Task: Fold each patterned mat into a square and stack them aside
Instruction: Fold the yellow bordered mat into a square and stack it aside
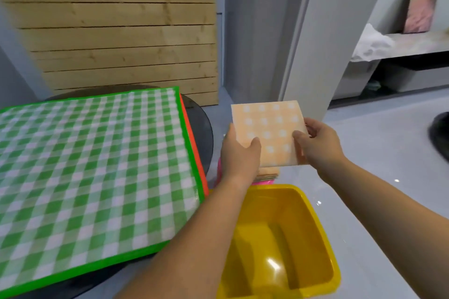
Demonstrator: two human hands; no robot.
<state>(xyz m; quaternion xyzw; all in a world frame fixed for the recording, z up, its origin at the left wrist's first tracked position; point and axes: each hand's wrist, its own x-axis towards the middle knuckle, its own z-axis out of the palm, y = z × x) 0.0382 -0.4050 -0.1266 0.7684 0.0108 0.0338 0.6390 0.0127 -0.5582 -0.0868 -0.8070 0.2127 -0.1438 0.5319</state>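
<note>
Orange-checked mat (268, 128), folded square, held in the air right of the counter (201, 124). Left hand (239, 153) and right hand (315, 144) pinch opposite edges, fingers curled behind, thumbs in front. Yellow tub (296, 206) below. Green-checked mat (97, 165) flat on counter.

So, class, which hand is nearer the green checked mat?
Left. The left hand grips the folded orange mat just right of the green checked mat; the right hand pinches the opposite edge, farther off.
</note>
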